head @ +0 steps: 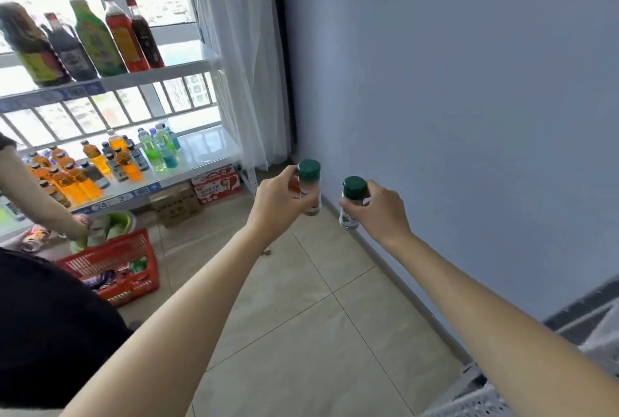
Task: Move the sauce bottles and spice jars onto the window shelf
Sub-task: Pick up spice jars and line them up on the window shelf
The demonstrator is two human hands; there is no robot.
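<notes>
Tiled floor (301, 316) open; left hand (274, 202), right hand (382, 212) fingers each grasping green-capped jar.

The left hand (278, 205) and right hand (378, 209) each hold a green-capped spice jar (310, 187) (351, 202) upright above the tiled floor (318, 316), right of the window shelf (187, 65).
</notes>
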